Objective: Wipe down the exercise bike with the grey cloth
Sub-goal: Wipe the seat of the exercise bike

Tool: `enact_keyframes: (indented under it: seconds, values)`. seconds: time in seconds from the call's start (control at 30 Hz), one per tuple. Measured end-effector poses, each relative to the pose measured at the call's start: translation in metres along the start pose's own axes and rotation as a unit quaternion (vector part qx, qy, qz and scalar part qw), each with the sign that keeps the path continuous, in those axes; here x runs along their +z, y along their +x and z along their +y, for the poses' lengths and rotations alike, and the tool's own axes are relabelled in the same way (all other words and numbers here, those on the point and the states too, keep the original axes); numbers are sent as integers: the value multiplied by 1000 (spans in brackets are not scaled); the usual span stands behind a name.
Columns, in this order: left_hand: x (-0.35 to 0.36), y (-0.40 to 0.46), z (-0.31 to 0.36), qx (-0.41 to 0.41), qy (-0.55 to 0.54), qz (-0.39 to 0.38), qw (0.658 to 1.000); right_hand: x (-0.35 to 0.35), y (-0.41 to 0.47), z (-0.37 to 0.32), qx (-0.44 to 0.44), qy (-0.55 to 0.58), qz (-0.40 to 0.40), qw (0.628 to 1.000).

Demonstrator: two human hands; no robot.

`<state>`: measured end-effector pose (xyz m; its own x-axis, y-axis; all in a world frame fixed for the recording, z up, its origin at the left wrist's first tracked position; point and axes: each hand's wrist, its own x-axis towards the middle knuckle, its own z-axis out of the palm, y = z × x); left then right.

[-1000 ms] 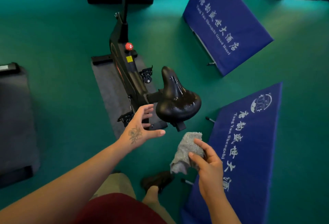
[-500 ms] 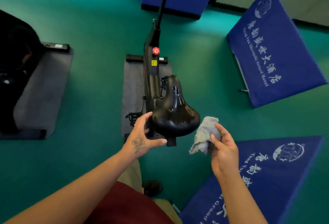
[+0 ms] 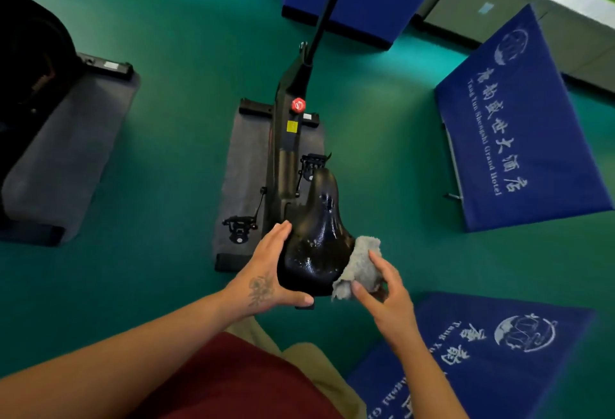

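A black exercise bike (image 3: pixel 290 139) stands on a grey mat in the middle of the green floor, seen from above. Its glossy black saddle (image 3: pixel 316 242) is right below me. My left hand (image 3: pixel 266 272) cups the saddle's left side, fingers straight along the edge and thumb under the rear. My right hand (image 3: pixel 382 292) pinches the bunched grey cloth (image 3: pixel 361 264) between thumb and fingers. The cloth touches the saddle's right rear edge. A red knob (image 3: pixel 298 105) sits on the frame, and the handlebar post rises toward the top.
Blue covered boards with white lettering lie at the right (image 3: pixel 519 126) and lower right (image 3: pixel 499 352). A blue block (image 3: pixel 362 3) stands behind the bike. Another machine on a grey mat (image 3: pixel 66 152) fills the left side. Green floor lies between them.
My left hand has closed in from beside the saddle and now cups its left side. My right hand has brought the cloth up against the saddle's right rear edge.
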<state>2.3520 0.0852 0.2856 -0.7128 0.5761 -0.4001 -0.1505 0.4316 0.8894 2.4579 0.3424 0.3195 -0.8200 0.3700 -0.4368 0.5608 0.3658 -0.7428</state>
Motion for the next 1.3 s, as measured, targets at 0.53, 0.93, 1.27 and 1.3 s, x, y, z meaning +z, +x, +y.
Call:
enact_keyframes:
  seconds: [0.53,0.93,1.27,1.3]
  values:
    - [50,-7,15,-52,-41,191,979,-20,33,4,-113,-193,-130,966]
    - [65,-8,3,-36,-35,260,964,-13,64,-10,-144,-226,-154,951]
    - [64,-3,-16,-10,-41,263,964,23,105,-45,-72,-207,-128,967]
    - [64,-3,-17,-3,-40,263,964,26,107,-46,-65,-208,-117,969]
